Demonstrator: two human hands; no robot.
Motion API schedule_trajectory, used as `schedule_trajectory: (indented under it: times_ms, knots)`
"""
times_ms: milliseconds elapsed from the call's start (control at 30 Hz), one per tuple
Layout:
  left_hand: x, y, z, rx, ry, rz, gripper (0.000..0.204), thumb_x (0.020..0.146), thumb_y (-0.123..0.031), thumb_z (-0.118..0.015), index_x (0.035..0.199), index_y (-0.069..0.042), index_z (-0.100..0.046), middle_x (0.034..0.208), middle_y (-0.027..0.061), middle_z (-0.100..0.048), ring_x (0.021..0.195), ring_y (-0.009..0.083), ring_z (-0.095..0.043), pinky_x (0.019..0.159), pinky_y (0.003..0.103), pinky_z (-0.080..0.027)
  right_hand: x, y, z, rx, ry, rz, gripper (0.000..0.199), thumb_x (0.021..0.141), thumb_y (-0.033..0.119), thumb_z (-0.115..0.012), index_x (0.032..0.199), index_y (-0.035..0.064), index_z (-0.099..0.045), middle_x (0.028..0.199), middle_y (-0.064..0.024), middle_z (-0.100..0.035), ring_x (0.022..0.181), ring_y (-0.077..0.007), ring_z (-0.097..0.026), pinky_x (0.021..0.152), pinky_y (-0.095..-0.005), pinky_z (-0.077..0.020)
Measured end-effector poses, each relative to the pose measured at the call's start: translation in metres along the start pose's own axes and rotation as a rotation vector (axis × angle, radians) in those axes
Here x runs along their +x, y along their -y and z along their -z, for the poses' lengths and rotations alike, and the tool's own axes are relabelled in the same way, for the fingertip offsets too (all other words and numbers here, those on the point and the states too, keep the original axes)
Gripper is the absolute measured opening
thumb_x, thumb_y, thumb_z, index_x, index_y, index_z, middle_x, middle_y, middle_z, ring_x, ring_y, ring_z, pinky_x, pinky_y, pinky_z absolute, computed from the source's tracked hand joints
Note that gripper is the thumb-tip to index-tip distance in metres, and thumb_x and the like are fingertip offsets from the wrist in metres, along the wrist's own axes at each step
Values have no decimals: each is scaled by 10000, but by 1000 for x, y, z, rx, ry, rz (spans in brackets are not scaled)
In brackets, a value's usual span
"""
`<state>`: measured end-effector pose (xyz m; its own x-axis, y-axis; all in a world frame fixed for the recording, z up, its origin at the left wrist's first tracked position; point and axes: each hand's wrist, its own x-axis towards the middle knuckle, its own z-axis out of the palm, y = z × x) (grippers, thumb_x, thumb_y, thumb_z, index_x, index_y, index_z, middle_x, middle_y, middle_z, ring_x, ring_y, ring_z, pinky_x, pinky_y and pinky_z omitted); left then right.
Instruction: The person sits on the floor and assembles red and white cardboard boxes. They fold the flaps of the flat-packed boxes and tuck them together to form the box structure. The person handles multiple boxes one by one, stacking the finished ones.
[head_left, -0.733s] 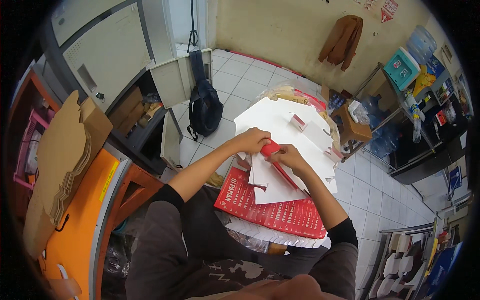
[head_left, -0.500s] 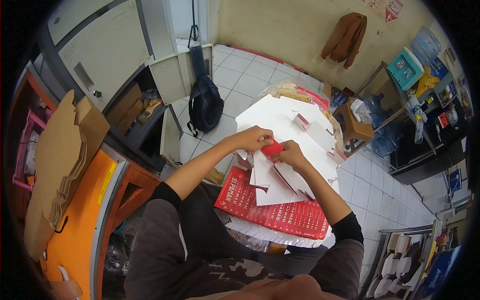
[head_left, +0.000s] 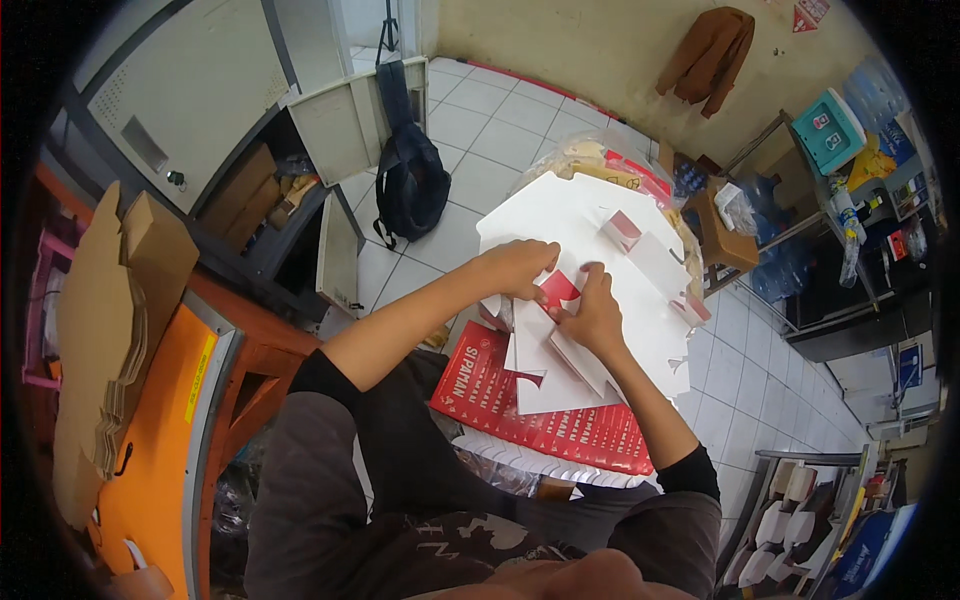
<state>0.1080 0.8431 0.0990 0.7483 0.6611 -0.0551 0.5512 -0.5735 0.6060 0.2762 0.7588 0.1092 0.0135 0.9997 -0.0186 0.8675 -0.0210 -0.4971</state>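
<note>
A white cardboard box blank (head_left: 560, 212) with red on its other face lies over a stack of red printed cardboard sheets (head_left: 480, 375) in front of me. Its side flaps stand partly folded up. My left hand (head_left: 520, 270) is closed on the left edge of a small red flap (head_left: 560, 291), fingertips pressed to it. On the flap's other side is my right hand (head_left: 597, 312), thumb close to the flap's lower edge and index finger raised apart from it. The remaining fingers of that hand are partly hidden.
A stack of brown cardboard (head_left: 100, 340) stands on the orange table (head_left: 155, 420) at left. Beyond it are an open metal locker (head_left: 185, 110) and a dark backpack (head_left: 410, 190). Plastic-wrapped goods (head_left: 590, 155) sit behind the blank; a shelf rack (head_left: 835, 205) stands at right.
My right hand's index finger has lifted off the red flap, and its grip has loosened. My left hand has shifted slightly onto the flap's edge. The view has tilted a little.
</note>
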Motion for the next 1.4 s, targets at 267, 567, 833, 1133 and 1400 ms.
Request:
schedule_trajectory:
  times_ms: [267,567,833,1133,1400]
  knots:
    - [-7,-27,-3,414,-56,-31,466,732,-265,-674,1144,-159,-481,988,130,-562,787,310,-648,657,418,-511,-2,6,6,-88,80,-39,792,689,285,-751,1299,127,-272,1106,-175,-481,828,-368,-633,666,-457,-515]
    - [-16,-59,0,120,-34,25,484,753,-128,-615,1207,-241,-491,932,49,-625,808,256,-642,652,366,-520,46,-34,43,-182,-179,459,786,561,379,-835,1204,97,-482,1133,-172,-525,1089,-310,-505,883,-400,-440]
    - [-7,-48,18,537,-200,-270,186,619,-141,-676,782,-232,-673,786,-18,-607,776,205,-619,616,355,-479,127,-100,72,-261,-61,53,864,488,311,-871,1232,61,-512,1138,-196,-597,1081,-326,-559,907,-410,-446]
    - [-20,-16,36,589,-329,-78,202,720,-159,-598,853,-236,-730,1051,-14,-633,1117,204,-498,979,534,-331,72,-138,69,801,-55,-264,417,636,35,-731,1035,-5,-617,885,-81,-649,796,-168,-612,685,-307,-475]
    - [-39,-88,-10,550,164,101,751,705,-557,-656,1370,-329,-394,1418,125,-371,1338,327,-301,997,680,-213,38,-122,75,131,-119,-290,694,582,127,-831,1183,12,-503,1090,-165,-573,1054,-274,-538,868,-414,-465]
